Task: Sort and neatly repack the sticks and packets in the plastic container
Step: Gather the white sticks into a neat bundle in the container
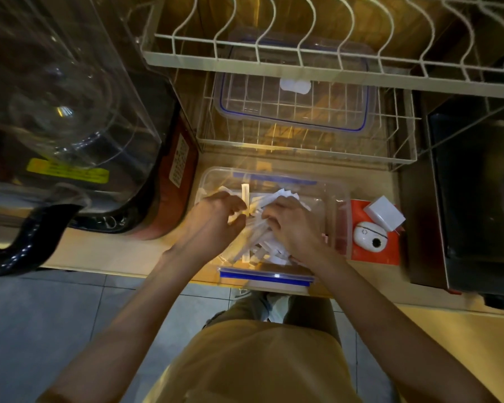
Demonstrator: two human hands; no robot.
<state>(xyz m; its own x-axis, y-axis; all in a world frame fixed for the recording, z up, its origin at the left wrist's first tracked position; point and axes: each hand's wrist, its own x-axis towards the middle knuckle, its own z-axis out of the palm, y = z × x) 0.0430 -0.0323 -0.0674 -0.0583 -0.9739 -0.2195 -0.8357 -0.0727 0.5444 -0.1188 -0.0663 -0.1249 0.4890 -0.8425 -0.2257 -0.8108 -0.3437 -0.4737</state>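
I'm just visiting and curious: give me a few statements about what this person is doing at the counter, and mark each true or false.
1. Both hands are inside the clear plastic container. True.
2. The lid is snapped onto the container. False: it lies apart in the wire rack behind.
3. The left hand grips sticks. True.
4. The right hand rests idle on the counter. False: it holds white packets.
5. A white round gadget sits left of the container. False: it sits to the right.
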